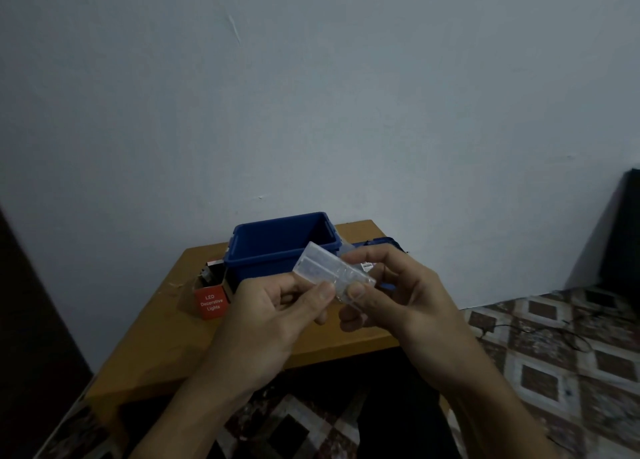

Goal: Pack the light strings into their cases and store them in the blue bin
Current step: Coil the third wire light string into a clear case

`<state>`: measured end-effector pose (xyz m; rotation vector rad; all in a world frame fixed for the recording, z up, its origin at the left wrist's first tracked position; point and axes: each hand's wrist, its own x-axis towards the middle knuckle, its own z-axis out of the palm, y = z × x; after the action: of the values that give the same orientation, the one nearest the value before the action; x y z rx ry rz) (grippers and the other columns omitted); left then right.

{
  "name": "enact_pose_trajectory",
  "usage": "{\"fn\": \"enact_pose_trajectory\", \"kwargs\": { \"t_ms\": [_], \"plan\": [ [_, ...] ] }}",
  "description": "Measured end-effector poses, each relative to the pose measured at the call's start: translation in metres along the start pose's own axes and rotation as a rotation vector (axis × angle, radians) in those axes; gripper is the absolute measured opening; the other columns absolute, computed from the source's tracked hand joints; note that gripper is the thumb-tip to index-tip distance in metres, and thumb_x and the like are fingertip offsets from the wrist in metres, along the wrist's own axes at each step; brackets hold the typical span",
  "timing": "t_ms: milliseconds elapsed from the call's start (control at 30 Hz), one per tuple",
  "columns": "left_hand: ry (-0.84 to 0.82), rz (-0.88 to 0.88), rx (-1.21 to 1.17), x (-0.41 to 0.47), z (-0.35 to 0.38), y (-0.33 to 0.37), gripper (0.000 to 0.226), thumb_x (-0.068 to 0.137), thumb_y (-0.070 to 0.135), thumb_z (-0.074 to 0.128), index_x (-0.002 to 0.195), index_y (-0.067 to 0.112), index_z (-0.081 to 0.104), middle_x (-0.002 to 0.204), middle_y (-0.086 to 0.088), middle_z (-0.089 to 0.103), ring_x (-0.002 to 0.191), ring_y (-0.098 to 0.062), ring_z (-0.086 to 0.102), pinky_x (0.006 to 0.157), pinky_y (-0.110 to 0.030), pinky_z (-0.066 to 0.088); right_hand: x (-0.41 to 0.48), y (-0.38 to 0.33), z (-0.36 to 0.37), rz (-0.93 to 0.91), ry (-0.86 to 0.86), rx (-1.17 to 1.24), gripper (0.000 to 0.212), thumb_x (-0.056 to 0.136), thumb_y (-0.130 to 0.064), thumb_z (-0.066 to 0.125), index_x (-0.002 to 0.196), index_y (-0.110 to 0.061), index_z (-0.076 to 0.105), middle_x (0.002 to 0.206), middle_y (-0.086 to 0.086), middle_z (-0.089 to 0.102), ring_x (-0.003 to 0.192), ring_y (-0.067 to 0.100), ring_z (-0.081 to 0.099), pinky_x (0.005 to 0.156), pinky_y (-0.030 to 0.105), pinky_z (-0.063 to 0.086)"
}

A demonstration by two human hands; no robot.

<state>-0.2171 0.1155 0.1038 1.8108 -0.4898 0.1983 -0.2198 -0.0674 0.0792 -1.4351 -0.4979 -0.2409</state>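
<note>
Red cardboard box (211, 304) marked LED Decorative Lights sits far left on small wooden table (166, 323). Next, left hand (270, 306) raised, thumb and fingers pinching translucent rectangular plastic case (329, 269). Case tilted, above table, just before open blue plastic bin (277, 247). Then right hand (401, 295), pinching case's other end.

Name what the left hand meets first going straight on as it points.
Probably the right hand, gripping the same clear case opposite the left hand; depth to the blue bin is unclear.
</note>
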Motion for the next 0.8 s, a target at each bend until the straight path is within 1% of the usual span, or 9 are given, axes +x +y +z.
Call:
{"fn": "enact_pose_trajectory", "kwargs": {
  "t_ms": [67, 133, 200, 300, 367, 467, 567, 667, 800],
  "plan": [
    [0.0, -0.025, 0.012, 0.001, 0.0, 0.001, 0.031, 0.087, 0.04, 0.064, 0.071, 0.015, 0.073, 0.062, 0.006, 0.064, 0.053, 0.002, 0.051, 0.057, -0.014, 0.04, 0.0, 0.002, 0.002, -0.012, 0.041, 0.004, 0.022, 0.093, -0.011, 0.066, 0.113, -0.021, 0.07, 0.095, 0.026, 0.062, 0.077, 0.033, 0.07, 0.071, 0.039, 0.06],
    [-0.026, -0.055, 0.03, 0.001, -0.002, 0.002, 0.035, 0.088, 0.046, 0.06, 0.068, 0.019, 0.07, 0.058, 0.005, 0.057, 0.054, -0.005, 0.047, 0.058, -0.02, 0.038, 0.001, 0.003, 0.002, -0.017, 0.085, 0.01, 0.024, 0.093, -0.009, 0.066, 0.112, -0.023, 0.071, 0.097, 0.026, 0.062, 0.079, 0.031, 0.071, 0.07, 0.036, 0.06],
    [-0.043, -0.093, 0.027, 0.002, -0.005, 0.003, 0.032, 0.093, 0.042, 0.056, 0.072, 0.024, 0.073, 0.06, 0.001, 0.052, 0.054, -0.012, 0.042, 0.056, -0.026, 0.035, 0.001, 0.002, 0.001, -0.02, 0.124, 0.002, 0.024, 0.093, -0.009, 0.066, 0.114, -0.021, 0.07, 0.096, 0.026, 0.062, 0.078, 0.028, 0.072, 0.069, 0.033, 0.06],
    [-0.042, -0.128, 0.072, 0.002, -0.008, 0.002, 0.021, 0.096, 0.034, 0.058, 0.089, 0.028, 0.077, 0.06, 0.005, 0.053, 0.054, -0.005, 0.044, 0.054, -0.023, 0.035, 0.001, 0.002, -0.001, -0.009, 0.154, -0.002, 0.026, 0.093, -0.009, 0.065, 0.118, -0.018, 0.067, 0.097, 0.03, 0.058, 0.077, 0.028, 0.073, 0.069, 0.033, 0.061],
    [-0.065, -0.145, 0.096, 0.0, -0.01, 0.003, 0.02, 0.095, 0.035, 0.059, 0.089, 0.025, 0.076, 0.06, 0.005, 0.055, 0.055, -0.006, 0.047, 0.054, -0.023, 0.037, 0.001, 0.001, 0.001, -0.014, 0.151, -0.005, 0.027, 0.093, -0.01, 0.065, 0.118, -0.018, 0.067, 0.098, 0.031, 0.058, 0.077, 0.028, 0.073, 0.068, 0.033, 0.061],
    [-0.13, -0.154, 0.116, -0.002, -0.012, 0.008, 0.019, 0.095, 0.036, 0.059, 0.089, 0.023, 0.073, 0.063, 0.007, 0.062, 0.056, -0.005, 0.054, 0.052, -0.016, 0.041, 0.001, 0.002, 0.003, -0.02, 0.162, -0.027, 0.026, 0.093, -0.01, 0.065, 0.118, -0.019, 0.066, 0.098, 0.03, 0.06, 0.076, 0.027, 0.073, 0.068, 0.032, 0.061],
    [-0.126, -0.141, 0.185, -0.003, -0.014, 0.01, 0.017, 0.094, 0.035, 0.06, 0.088, 0.022, 0.071, 0.07, 0.005, 0.068, 0.058, -0.004, 0.059, 0.053, -0.014, 0.043, 0.001, 0.004, 0.003, -0.028, 0.16, -0.039, 0.025, 0.094, -0.012, 0.066, 0.118, -0.02, 0.066, 0.099, 0.029, 0.06, 0.077, 0.027, 0.073, 0.071, 0.037, 0.062],
    [-0.102, -0.164, 0.202, -0.003, -0.016, 0.012, 0.022, 0.092, 0.036, 0.061, 0.082, 0.018, 0.068, 0.068, 0.004, 0.068, 0.058, -0.004, 0.059, 0.054, -0.016, 0.043, 0.001, 0.005, 0.002, -0.034, 0.171, -0.076, 0.025, 0.094, -0.013, 0.066, 0.118, -0.02, 0.066, 0.098, 0.029, 0.06, 0.077, 0.026, 0.073, 0.071, 0.036, 0.062],
    [-0.17, -0.219, 0.2, -0.007, -0.019, 0.019, 0.028, 0.092, 0.04, 0.058, 0.084, 0.015, 0.067, 0.06, 0.002, 0.062, 0.05, -0.007, 0.051, 0.048, -0.017, 0.039, 0.002, 0.002, -0.001, -0.023, 0.191, -0.101, 0.025, 0.094, -0.011, 0.064, 0.118, -0.019, 0.065, 0.096, 0.027, 0.057, 0.076, 0.024, 0.074, 0.069, 0.03, 0.061]
  ]
}}
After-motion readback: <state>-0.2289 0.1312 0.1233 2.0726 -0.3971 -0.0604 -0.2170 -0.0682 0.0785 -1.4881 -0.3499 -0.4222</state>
